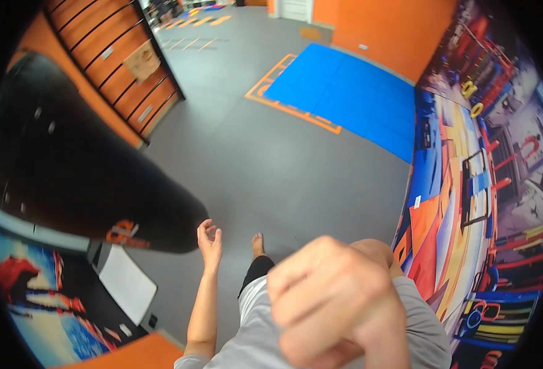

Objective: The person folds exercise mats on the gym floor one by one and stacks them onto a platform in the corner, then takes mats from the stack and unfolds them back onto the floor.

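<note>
Close to the camera, at the lower centre right, my right hand (336, 301) is curled into a fist in front of my grey shirt, with nothing visible in it. My left hand (209, 238) is lower and farther away, its fingers loosely bent and apart, holding nothing. Just left of that hand is the rounded end of a large black punching bag (93, 160) with an orange logo. Whether hand and bag touch I cannot tell. One bare foot (258, 245) shows on the grey floor (240, 172) between my hands.
A blue mat (351, 92) lies ahead, edged by orange floor markings. Black wall bars (114, 64) stand at upper left. A printed mural wall (450, 203) runs along the right. At lower left is a white panel (127, 284).
</note>
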Action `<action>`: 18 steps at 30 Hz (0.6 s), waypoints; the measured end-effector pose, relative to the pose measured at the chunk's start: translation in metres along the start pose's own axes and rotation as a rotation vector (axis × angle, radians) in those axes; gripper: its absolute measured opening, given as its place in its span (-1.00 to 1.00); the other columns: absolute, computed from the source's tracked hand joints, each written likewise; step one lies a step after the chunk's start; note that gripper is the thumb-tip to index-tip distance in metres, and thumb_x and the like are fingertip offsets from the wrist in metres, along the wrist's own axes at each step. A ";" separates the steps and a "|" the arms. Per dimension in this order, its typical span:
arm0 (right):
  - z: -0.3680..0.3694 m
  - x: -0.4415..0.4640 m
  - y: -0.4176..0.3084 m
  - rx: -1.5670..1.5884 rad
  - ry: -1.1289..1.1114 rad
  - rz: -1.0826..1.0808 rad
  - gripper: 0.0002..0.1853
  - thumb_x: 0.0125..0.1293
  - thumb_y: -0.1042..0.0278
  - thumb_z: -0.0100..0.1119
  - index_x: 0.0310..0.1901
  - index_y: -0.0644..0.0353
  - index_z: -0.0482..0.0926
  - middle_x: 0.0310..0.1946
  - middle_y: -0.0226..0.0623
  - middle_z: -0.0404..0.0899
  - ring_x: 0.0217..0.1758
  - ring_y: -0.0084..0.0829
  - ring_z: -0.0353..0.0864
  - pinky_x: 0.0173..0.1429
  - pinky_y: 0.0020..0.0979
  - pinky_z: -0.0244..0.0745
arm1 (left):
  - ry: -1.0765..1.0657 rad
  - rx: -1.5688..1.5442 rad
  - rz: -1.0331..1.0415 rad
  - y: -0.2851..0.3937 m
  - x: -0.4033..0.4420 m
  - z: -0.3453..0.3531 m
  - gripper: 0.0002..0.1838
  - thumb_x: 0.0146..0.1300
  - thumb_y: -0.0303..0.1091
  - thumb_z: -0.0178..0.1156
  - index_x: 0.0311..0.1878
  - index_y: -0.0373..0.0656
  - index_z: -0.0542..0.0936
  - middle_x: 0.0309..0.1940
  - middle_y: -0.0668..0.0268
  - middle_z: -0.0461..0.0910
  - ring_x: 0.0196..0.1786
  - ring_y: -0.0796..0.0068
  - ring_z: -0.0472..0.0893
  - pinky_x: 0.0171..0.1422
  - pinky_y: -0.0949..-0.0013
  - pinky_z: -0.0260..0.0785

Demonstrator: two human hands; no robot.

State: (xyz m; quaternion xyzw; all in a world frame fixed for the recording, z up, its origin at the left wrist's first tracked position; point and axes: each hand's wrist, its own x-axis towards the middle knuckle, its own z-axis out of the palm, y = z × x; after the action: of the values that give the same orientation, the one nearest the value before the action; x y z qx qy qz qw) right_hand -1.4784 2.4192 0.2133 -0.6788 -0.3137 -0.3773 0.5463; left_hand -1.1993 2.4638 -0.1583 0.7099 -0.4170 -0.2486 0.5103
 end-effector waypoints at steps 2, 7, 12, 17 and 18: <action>-0.022 -0.003 0.018 -0.271 0.107 0.065 -0.70 0.09 0.66 0.09 -0.10 0.20 0.50 -0.59 -0.40 0.40 -0.61 -0.50 0.35 -0.49 -0.47 0.27 | -0.083 -0.079 0.029 0.023 0.054 0.015 -0.60 0.24 -0.53 0.15 0.16 -0.18 0.43 0.13 0.25 0.43 0.12 0.40 0.53 0.06 0.34 0.43; -0.115 -0.060 0.104 -0.808 0.550 0.666 -0.58 0.14 0.64 0.09 0.08 0.25 0.51 -0.54 -0.45 0.42 -0.52 -0.57 0.39 -0.38 -0.52 0.37 | -0.213 -0.226 0.155 0.097 0.171 0.019 -0.67 0.29 -0.48 0.13 0.12 -0.21 0.45 0.00 0.22 0.55 0.06 0.42 0.56 0.11 0.32 0.44; -0.153 -0.221 0.197 -0.484 1.162 1.133 -0.67 0.29 0.56 0.03 0.09 0.23 0.51 -0.45 -0.50 0.43 -0.41 -0.63 0.41 -0.25 -0.53 0.41 | -0.400 -0.354 0.038 0.087 0.267 0.031 -0.77 0.31 -0.46 0.13 0.02 -0.25 0.50 -0.21 0.31 0.58 -0.11 0.52 0.58 0.06 0.37 0.47; -0.176 -0.245 0.231 -0.264 1.511 1.245 -0.73 0.33 0.47 0.07 0.05 0.17 0.54 -0.32 -0.41 0.52 -0.28 -0.55 0.55 -0.16 -0.48 0.51 | -0.502 -0.348 -0.098 0.068 0.335 0.076 -0.76 0.32 -0.46 0.14 0.03 -0.22 0.49 -0.23 0.34 0.57 -0.15 0.57 0.58 -0.04 0.45 0.44; -0.190 -0.249 0.241 -0.257 1.555 1.250 -0.75 0.34 0.45 0.07 0.04 0.18 0.54 -0.29 -0.39 0.52 -0.23 -0.53 0.57 -0.13 -0.46 0.52 | -0.527 -0.357 -0.127 0.065 0.350 0.089 -0.76 0.32 -0.47 0.14 0.04 -0.21 0.48 -0.23 0.34 0.58 -0.15 0.57 0.58 -0.06 0.46 0.43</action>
State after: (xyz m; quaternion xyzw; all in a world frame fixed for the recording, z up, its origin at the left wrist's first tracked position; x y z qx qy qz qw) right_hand -1.4376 2.1804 -0.0984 -0.3405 0.5856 -0.3924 0.6222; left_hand -1.1053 2.1136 -0.1040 0.5449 -0.4394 -0.5246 0.4846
